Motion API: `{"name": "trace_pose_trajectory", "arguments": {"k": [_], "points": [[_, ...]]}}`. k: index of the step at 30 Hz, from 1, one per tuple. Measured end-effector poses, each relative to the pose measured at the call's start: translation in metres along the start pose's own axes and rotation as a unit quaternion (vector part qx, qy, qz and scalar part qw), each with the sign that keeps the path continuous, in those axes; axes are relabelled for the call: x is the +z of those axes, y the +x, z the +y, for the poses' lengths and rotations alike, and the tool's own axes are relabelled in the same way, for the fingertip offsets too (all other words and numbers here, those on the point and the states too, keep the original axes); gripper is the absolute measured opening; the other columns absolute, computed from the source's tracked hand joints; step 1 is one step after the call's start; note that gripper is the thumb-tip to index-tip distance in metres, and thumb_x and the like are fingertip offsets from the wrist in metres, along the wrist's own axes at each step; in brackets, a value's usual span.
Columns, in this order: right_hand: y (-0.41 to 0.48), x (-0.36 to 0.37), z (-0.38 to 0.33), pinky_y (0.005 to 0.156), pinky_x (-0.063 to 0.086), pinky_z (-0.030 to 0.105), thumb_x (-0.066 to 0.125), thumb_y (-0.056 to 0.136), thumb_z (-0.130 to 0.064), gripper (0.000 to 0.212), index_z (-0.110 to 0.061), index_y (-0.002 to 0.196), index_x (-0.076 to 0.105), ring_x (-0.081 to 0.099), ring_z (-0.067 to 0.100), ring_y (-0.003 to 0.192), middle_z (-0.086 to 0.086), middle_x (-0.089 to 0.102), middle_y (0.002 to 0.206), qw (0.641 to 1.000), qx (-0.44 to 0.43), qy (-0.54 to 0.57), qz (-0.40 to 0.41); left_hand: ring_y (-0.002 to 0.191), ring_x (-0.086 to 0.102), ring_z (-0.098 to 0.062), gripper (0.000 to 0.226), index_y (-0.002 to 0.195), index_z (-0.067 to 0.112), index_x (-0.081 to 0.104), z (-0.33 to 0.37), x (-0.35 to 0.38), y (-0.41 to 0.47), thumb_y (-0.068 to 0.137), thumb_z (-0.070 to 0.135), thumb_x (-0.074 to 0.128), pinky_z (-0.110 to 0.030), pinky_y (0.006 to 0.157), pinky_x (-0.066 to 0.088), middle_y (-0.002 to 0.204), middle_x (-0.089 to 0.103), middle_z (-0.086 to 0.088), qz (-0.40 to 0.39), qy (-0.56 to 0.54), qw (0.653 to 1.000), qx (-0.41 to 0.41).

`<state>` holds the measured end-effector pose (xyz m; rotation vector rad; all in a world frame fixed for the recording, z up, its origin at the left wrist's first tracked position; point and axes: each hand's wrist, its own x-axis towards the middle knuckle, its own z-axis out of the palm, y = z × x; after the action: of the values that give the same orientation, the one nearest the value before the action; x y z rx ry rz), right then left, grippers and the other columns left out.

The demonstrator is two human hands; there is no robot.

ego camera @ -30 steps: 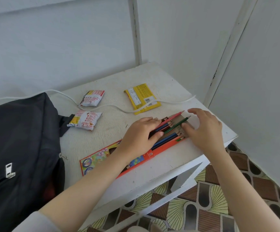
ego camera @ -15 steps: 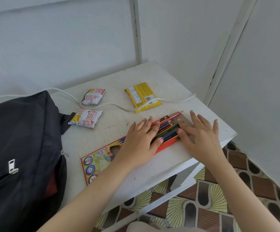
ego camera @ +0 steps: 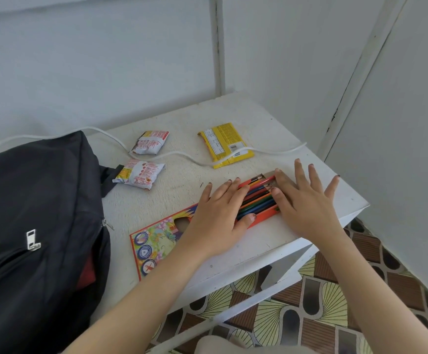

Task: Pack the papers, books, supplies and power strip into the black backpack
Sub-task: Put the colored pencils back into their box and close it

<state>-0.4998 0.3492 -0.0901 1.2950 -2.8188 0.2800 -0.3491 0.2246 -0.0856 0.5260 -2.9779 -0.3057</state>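
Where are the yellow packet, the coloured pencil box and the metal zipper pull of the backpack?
yellow packet [ego camera: 223, 143]: head view, middle of its wrapper.
coloured pencil box [ego camera: 156, 242]: head view, printed cover near its left end.
metal zipper pull [ego camera: 32, 240]: head view, centre of the silver tab.

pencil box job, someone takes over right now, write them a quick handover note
Left hand: open, flat on the pencil box and the coloured pencils.
Right hand: open, fingers spread, pressing at the pencils' tip end by the box's open flap.
Black backpack: at the table's left, unzipped, something red showing inside.
White cable: runs across the table and over a yellow packet; two snack packets lie near it.
Done: pencils lie in the box.
Left: shut the flap, put the box in the backpack, then pack the cable. The power strip itself is out of view.
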Motion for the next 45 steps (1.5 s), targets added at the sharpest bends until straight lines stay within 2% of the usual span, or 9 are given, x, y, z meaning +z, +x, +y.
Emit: {"name": "trace_pose_trajectory", "arguments": {"k": [4, 8, 14, 20, 27, 32, 35, 40, 45], "points": [[-0.005, -0.001, 0.001, 0.107, -0.015, 0.061, -0.010, 0.082, -0.063, 0.071, -0.045, 0.146, 0.013, -0.007, 0.030, 0.145, 0.003, -0.002, 0.159, 0.999, -0.031, -0.020, -0.014, 0.145, -0.005, -0.026, 0.078, 0.147, 0.031, -0.015, 0.002, 0.005, -0.006, 0.076, 0.065, -0.009, -0.054, 0.112, -0.008, 0.158, -0.005, -0.005, -0.036, 0.059, 0.996, -0.055], [-0.009, -0.002, 0.002, 0.106, -0.019, 0.058, -0.008, 0.083, -0.064, 0.067, -0.047, 0.146, 0.011, -0.010, 0.027, 0.145, 0.002, -0.005, 0.159, 0.998, -0.051, 0.007, -0.025, 0.144, -0.005, -0.034, 0.093, 0.145, 0.028, -0.021, 0.004, 0.007, -0.012, 0.071, 0.080, -0.002, -0.055, 0.112, -0.006, 0.157, -0.011, -0.010, -0.046, 0.063, 0.992, -0.098], [-0.020, -0.006, 0.005, 0.106, -0.025, 0.050, -0.009, 0.082, -0.064, 0.080, -0.031, 0.149, 0.018, -0.012, 0.023, 0.145, 0.003, -0.004, 0.159, 0.998, -0.021, 0.061, -0.001, 0.145, 0.004, -0.025, 0.096, 0.148, 0.027, -0.009, -0.009, 0.004, -0.011, 0.070, 0.081, 0.008, -0.047, 0.115, 0.001, 0.158, 0.001, -0.004, -0.034, 0.052, 0.997, -0.042], [-0.036, -0.003, 0.002, 0.105, -0.027, 0.050, -0.001, 0.089, -0.059, 0.070, -0.030, 0.146, 0.030, -0.011, 0.024, 0.145, 0.000, -0.001, 0.159, 0.997, -0.054, 0.056, 0.009, 0.145, 0.000, -0.017, 0.094, 0.149, 0.028, -0.004, -0.024, 0.000, 0.000, 0.073, 0.081, 0.011, -0.043, 0.118, -0.001, 0.159, -0.002, 0.000, -0.044, 0.050, 0.998, 0.011], [-0.036, -0.001, 0.003, 0.103, -0.029, 0.052, -0.005, 0.088, -0.060, 0.069, -0.036, 0.148, 0.019, -0.014, 0.026, 0.145, 0.000, -0.007, 0.159, 0.998, -0.059, 0.007, -0.006, 0.145, 0.001, -0.020, 0.081, 0.147, 0.042, -0.002, -0.028, -0.002, 0.002, 0.076, 0.078, 0.013, -0.041, 0.115, -0.003, 0.159, -0.002, -0.002, -0.047, 0.047, 0.997, 0.029], [-0.035, 0.001, 0.008, 0.104, -0.030, 0.050, -0.005, 0.087, -0.062, 0.067, -0.040, 0.147, 0.014, -0.021, 0.020, 0.142, -0.001, -0.011, 0.158, 0.998, -0.067, 0.019, -0.005, 0.145, 0.006, -0.020, 0.080, 0.146, 0.044, 0.012, -0.026, -0.003, 0.002, 0.074, 0.078, 0.019, -0.040, 0.115, -0.001, 0.158, 0.005, -0.002, -0.038, 0.006, 0.999, 0.019], [-0.034, -0.001, 0.006, 0.106, -0.028, 0.045, -0.001, 0.088, -0.065, 0.068, -0.041, 0.143, 0.031, -0.004, 0.026, 0.146, 0.004, 0.004, 0.159, 0.995, -0.052, 0.086, 0.023, 0.145, 0.000, -0.022, 0.083, 0.147, 0.041, 0.002, -0.026, -0.003, 0.001, 0.075, 0.079, 0.013, -0.042, 0.115, -0.003, 0.158, -0.004, -0.005, -0.050, 0.043, 0.997, 0.026], [-0.036, 0.000, -0.001, 0.110, -0.013, 0.056, 0.015, 0.095, -0.056, 0.052, -0.042, 0.133, 0.047, 0.016, 0.034, 0.143, 0.007, 0.020, 0.156, 0.990, -0.097, 0.098, 0.037, 0.145, -0.006, -0.024, 0.075, 0.144, 0.043, -0.015, -0.026, -0.004, 0.002, 0.082, 0.074, 0.015, -0.051, 0.115, -0.005, 0.156, -0.020, -0.008, -0.040, 0.079, 0.995, 0.052], [-0.037, 0.003, -0.005, 0.108, -0.006, 0.065, 0.019, 0.097, -0.051, 0.048, -0.038, 0.132, 0.050, 0.020, 0.038, 0.141, 0.006, 0.022, 0.156, 0.993, -0.095, 0.053, 0.036, 0.143, 0.017, -0.026, 0.067, 0.148, 0.026, 0.023, -0.022, 0.001, -0.004, 0.091, 0.062, 0.022, -0.054, 0.114, 0.013, 0.157, 0.011, -0.012, 0.020, 0.103, 0.990, 0.094]]}}
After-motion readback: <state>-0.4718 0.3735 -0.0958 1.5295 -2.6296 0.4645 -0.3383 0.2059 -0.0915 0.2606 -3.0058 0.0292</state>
